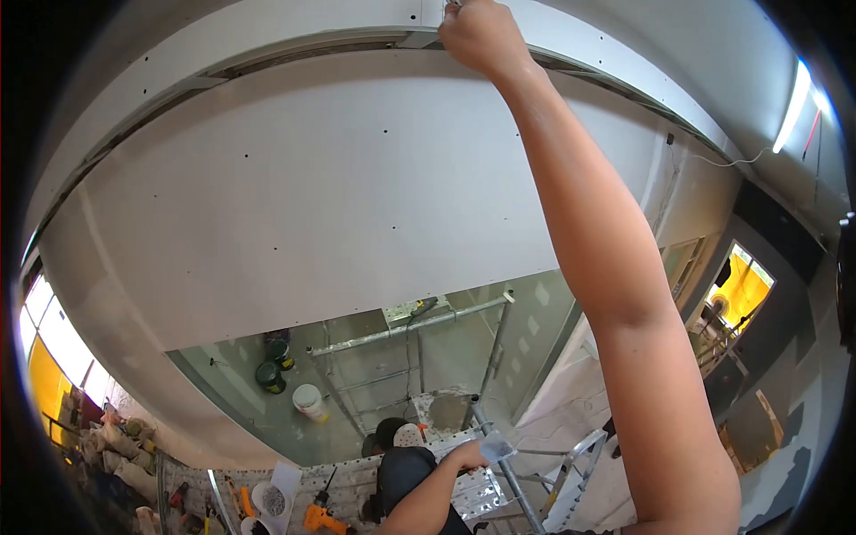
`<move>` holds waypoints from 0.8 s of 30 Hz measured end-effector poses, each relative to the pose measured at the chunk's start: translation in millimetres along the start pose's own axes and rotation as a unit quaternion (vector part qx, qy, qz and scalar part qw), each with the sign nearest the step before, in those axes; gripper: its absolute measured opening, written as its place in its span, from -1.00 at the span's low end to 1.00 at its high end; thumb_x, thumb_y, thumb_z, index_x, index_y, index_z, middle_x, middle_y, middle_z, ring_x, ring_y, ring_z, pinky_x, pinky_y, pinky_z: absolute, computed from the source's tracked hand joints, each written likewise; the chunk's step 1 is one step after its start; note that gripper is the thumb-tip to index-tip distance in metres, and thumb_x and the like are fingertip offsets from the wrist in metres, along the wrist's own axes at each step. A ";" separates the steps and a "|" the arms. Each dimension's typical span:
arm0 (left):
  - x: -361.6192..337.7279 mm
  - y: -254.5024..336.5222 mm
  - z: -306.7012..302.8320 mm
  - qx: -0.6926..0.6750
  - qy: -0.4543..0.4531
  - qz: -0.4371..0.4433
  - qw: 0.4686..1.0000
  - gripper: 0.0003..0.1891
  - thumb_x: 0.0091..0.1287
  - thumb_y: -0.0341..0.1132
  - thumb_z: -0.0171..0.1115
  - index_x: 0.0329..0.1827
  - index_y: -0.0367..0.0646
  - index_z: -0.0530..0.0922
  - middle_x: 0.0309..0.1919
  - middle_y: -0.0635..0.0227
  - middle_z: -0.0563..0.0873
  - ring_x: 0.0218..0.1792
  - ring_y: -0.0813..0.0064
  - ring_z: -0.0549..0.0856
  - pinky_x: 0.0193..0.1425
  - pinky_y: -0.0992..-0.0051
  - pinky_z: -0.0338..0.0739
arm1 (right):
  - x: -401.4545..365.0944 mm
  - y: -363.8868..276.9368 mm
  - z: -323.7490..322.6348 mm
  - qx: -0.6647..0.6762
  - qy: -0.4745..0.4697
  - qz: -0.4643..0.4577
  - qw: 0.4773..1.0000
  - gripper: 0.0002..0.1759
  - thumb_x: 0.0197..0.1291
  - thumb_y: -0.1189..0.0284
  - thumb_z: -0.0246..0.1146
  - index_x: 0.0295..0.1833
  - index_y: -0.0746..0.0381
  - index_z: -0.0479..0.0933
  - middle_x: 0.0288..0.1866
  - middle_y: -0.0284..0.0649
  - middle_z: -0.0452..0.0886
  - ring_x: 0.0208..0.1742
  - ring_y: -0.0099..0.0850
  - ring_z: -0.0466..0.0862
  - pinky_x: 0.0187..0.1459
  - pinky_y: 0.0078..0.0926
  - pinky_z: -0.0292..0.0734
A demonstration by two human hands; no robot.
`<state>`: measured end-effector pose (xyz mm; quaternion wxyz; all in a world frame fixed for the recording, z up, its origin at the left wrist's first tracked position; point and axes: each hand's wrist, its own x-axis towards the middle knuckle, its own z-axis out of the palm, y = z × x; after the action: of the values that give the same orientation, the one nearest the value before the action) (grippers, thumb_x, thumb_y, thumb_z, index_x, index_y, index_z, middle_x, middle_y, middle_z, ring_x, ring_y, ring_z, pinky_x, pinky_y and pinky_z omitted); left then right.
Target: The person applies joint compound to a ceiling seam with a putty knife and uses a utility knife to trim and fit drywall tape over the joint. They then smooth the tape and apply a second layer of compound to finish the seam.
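My right arm stretches up across the view, and my right hand is closed in a fist against the white plasterboard edge at the top. A small metallic bit shows by its fingers, too cut off by the frame to name. Low in the middle, my left hand is curled beside an upright scaffold tube. A translucent piece sits against the tube at my fingertips, and a dark part shows beneath the hand. What that hand grips is hidden.
A large plasterboard panel with screw heads fills the wall ahead. Below lie an orange cordless drill, a tub of screws and other tools. A stepladder, buckets and scaffold rails stand around. A lit tube lamp hangs right.
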<state>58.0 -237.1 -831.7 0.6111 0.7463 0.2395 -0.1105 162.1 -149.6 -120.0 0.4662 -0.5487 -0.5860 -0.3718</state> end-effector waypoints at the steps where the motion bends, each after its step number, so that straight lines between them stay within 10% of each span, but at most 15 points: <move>1: 4.1 -1.3 0.7 0.000 -0.002 0.001 1.000 -0.76 0.21 -0.49 0.42 -0.06 -0.29 0.66 -0.47 0.26 0.69 -0.62 0.52 0.61 -0.62 0.40 0.62 | 2.6 -1.1 3.5 -0.003 -0.001 0.000 1.000 -0.43 0.39 0.55 0.08 0.47 0.52 0.28 -0.04 0.43 0.69 0.08 0.25 0.72 0.17 0.07 0.63; 13: 11.7 7.4 -6.5 -0.017 -0.057 -0.024 0.998 -0.58 0.21 -0.46 0.48 0.13 -0.30 0.59 -0.33 0.20 0.73 -0.51 0.45 0.68 -0.54 0.38 0.67 | 0.5 0.5 19.0 0.021 0.014 -0.016 1.000 -0.49 0.39 0.56 0.08 0.41 0.53 0.31 -0.02 0.43 0.69 0.13 0.28 0.71 0.19 0.10 0.62; 24: 18.9 6.5 -5.8 -0.012 -0.006 -0.002 1.000 -0.79 0.20 -0.46 0.43 -0.13 -0.34 0.67 -0.48 0.24 0.68 -0.63 0.50 0.62 -0.64 0.40 0.58 | 17.6 7.2 28.5 -0.062 0.047 -0.079 0.994 -0.35 0.31 0.64 0.05 0.52 0.57 0.23 0.03 0.37 0.71 0.12 0.18 0.74 0.22 0.00 0.66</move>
<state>76.7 -228.2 -833.4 0.6214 0.7375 0.2388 -0.1137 165.9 -116.5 -112.0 0.4278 -0.5107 -0.5802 -0.4686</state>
